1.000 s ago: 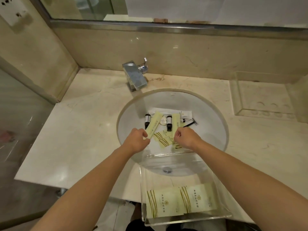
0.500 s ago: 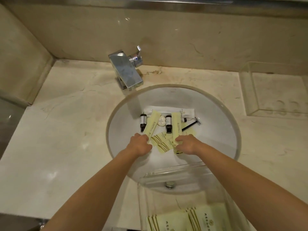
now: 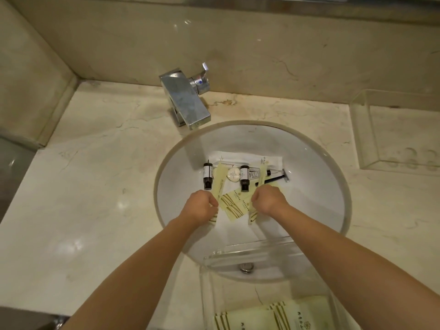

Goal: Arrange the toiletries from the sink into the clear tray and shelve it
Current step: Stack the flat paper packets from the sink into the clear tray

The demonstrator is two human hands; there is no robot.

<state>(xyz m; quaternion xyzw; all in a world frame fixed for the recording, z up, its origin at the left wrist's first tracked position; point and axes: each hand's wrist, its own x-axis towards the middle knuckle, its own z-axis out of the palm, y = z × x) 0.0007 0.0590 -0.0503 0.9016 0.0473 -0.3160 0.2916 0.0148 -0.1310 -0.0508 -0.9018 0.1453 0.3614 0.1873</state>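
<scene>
The white round sink (image 3: 316, 194) holds two small dark bottles (image 3: 207, 175) (image 3: 244, 177), a round soap (image 3: 233, 174), a black razor (image 3: 277, 178), a white flat packet (image 3: 238, 157) and several pale yellow packets (image 3: 234, 203). My left hand (image 3: 198, 207) is closed on a long yellow packet (image 3: 219, 178). My right hand (image 3: 269, 198) is closed on another long yellow packet (image 3: 262, 172). The clear tray (image 3: 247, 256) sits over the sink's near edge, with two yellow packets (image 3: 273, 315) lying in it.
A chrome faucet (image 3: 184, 101) stands behind the sink. The marble counter (image 3: 95, 186) runs left and right. A second clear tray (image 3: 395, 132) sits at the back right against the wall. The sink drain (image 3: 246, 267) shows through the near tray.
The camera has moved closer and tilted down. Both hands have closed on the long yellow packets in the sink and drawn them slightly toward me.
</scene>
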